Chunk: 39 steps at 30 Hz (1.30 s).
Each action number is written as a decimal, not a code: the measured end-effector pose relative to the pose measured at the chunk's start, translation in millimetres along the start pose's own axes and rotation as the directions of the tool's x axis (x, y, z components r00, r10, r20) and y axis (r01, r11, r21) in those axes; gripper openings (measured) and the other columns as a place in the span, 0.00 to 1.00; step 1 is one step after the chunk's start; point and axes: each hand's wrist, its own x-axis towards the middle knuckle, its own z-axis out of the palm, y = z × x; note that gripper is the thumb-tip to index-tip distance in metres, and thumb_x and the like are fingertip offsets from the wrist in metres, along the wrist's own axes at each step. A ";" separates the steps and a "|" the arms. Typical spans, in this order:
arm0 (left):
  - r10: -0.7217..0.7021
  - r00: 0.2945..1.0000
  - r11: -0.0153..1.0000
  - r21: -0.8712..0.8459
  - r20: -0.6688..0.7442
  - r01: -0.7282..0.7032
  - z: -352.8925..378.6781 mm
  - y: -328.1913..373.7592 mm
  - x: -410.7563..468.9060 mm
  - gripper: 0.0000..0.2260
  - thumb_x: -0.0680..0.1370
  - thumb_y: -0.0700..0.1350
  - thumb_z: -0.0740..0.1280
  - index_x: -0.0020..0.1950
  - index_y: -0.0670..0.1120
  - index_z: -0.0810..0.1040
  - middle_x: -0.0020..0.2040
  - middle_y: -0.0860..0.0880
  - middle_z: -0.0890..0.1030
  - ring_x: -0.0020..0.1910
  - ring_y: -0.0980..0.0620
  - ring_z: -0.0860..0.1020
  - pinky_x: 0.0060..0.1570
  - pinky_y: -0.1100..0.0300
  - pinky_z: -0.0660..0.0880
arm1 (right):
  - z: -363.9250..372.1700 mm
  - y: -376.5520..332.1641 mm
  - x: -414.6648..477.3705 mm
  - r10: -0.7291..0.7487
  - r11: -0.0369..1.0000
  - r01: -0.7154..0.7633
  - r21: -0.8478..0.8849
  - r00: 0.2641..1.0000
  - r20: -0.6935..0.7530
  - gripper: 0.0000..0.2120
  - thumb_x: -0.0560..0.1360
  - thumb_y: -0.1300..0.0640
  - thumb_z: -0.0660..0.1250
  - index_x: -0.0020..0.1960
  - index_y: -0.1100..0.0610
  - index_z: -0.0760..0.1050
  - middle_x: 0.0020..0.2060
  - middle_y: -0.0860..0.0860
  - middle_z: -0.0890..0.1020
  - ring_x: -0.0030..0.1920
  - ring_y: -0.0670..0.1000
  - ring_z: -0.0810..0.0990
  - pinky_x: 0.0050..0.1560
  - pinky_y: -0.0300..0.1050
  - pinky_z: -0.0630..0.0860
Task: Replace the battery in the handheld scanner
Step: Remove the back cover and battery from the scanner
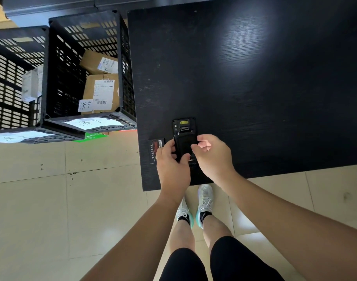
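A black handheld scanner (pixel 183 125) lies face down near the front left corner of the black table (pixel 244 78), its yellow-labelled scan end pointing away from me. A black battery cover (pixel 184 146) sits over the scanner's back. My left hand (pixel 170 165) grips the cover's left edge. My right hand (pixel 213 157) pinches its right edge and upper corner. To the left, a flat black battery with a red and white label (pixel 155 148) lies on the table, partly hidden by my left hand.
Two black slotted plastic crates (pixel 88 63) stand on the tiled floor left of the table, holding cardboard parcels (pixel 101 88) and paper labels. The table's front edge runs just below my wrists. My legs and white shoes (pixel 205 201) are under it.
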 end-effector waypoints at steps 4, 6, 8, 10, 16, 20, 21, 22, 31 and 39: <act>0.037 0.999 0.998 -0.042 -0.022 -0.038 -1.8 12.6 3.7 0.20 0.77 0.39 0.67 0.68 0.52 0.75 0.56 0.51 0.75 0.48 0.58 0.77 0.45 0.77 0.69 | -11.1 -13.5 3.7 -0.028 0.997 0.032 0.070 0.998 -0.052 0.11 0.73 0.56 0.73 0.56 0.53 0.81 0.45 0.48 0.85 0.45 0.46 0.82 0.54 0.45 0.79; 0.057 0.998 0.995 -0.080 -0.011 -0.058 1.7 24.5 4.7 0.20 0.78 0.39 0.66 0.69 0.52 0.74 0.56 0.53 0.76 0.49 0.59 0.78 0.45 0.77 0.70 | -25.2 -17.3 9.7 -0.019 0.994 0.027 0.102 0.997 -0.075 0.11 0.72 0.56 0.73 0.55 0.53 0.82 0.43 0.46 0.85 0.46 0.45 0.83 0.54 0.46 0.80; 0.059 0.998 0.988 -0.141 0.023 -0.055 11.3 37.1 1.2 0.20 0.78 0.40 0.66 0.70 0.51 0.74 0.57 0.54 0.78 0.50 0.59 0.78 0.49 0.74 0.72 | -43.3 -14.7 15.2 -0.003 0.994 0.011 0.107 0.997 -0.077 0.13 0.72 0.54 0.74 0.56 0.51 0.82 0.42 0.42 0.83 0.46 0.42 0.82 0.54 0.44 0.80; 0.058 0.996 0.985 -0.165 0.061 -0.047 26.1 45.6 -5.2 0.20 0.78 0.40 0.67 0.69 0.49 0.73 0.58 0.53 0.78 0.51 0.58 0.78 0.52 0.68 0.75 | -62.0 -5.8 18.9 0.014 0.997 -0.009 0.076 0.997 -0.075 0.15 0.71 0.53 0.75 0.57 0.50 0.81 0.42 0.40 0.82 0.47 0.40 0.81 0.54 0.41 0.78; 0.031 0.975 0.995 -0.104 0.222 -0.008 68.9 45.7 -20.1 0.19 0.78 0.38 0.66 0.69 0.47 0.74 0.61 0.50 0.75 0.47 0.60 0.77 0.57 0.60 0.76 | -91.7 26.7 26.0 0.074 0.995 -0.081 -0.063 0.991 -0.108 0.15 0.72 0.53 0.75 0.58 0.51 0.81 0.44 0.43 0.83 0.47 0.44 0.82 0.56 0.46 0.79; 0.010 0.964 0.998 -0.056 0.265 0.005 81.0 44.0 -21.9 0.19 0.79 0.38 0.65 0.70 0.46 0.73 0.61 0.48 0.71 0.49 0.56 0.76 0.55 0.64 0.73 | -94.7 44.0 30.7 0.059 0.990 -0.071 -0.119 0.993 -0.103 0.16 0.72 0.54 0.74 0.60 0.53 0.81 0.45 0.45 0.83 0.46 0.45 0.81 0.55 0.42 0.78; 0.013 0.962 0.999 -0.038 0.274 -0.002 82.8 43.9 -21.9 0.19 0.79 0.38 0.65 0.70 0.46 0.72 0.61 0.47 0.71 0.49 0.55 0.77 0.55 0.64 0.72 | -94.5 47.0 31.5 0.052 0.990 -0.065 -0.127 0.993 -0.102 0.16 0.73 0.54 0.74 0.60 0.53 0.81 0.45 0.46 0.83 0.46 0.45 0.81 0.54 0.40 0.77; 0.013 0.959 1.000 -0.017 0.283 -0.009 84.6 43.3 -21.7 0.20 0.79 0.38 0.64 0.71 0.45 0.72 0.62 0.46 0.71 0.49 0.54 0.77 0.55 0.64 0.72 | -94.4 49.3 32.1 0.046 0.989 -0.059 -0.134 0.994 -0.101 0.16 0.73 0.55 0.74 0.60 0.54 0.81 0.45 0.46 0.83 0.45 0.45 0.81 0.53 0.39 0.76; 0.053 0.934 0.985 0.133 0.354 -0.107 95.2 39.4 -23.3 0.27 0.79 0.39 0.64 0.77 0.43 0.61 0.63 0.43 0.67 0.58 0.45 0.74 0.55 0.65 0.68 | -87.5 60.4 33.9 -0.017 0.985 -0.009 -0.173 0.989 -0.145 0.16 0.73 0.56 0.74 0.60 0.55 0.81 0.46 0.48 0.84 0.44 0.44 0.81 0.49 0.35 0.75; 0.042 0.933 0.980 0.168 0.358 -0.109 94.9 39.3 -29.9 0.29 0.80 0.39 0.62 0.79 0.40 0.55 0.66 0.43 0.65 0.63 0.43 0.71 0.61 0.61 0.67 | -84.7 63.5 33.9 -0.064 0.973 0.026 -0.230 0.985 -0.160 0.15 0.73 0.55 0.73 0.60 0.55 0.81 0.48 0.50 0.84 0.45 0.44 0.80 0.51 0.36 0.73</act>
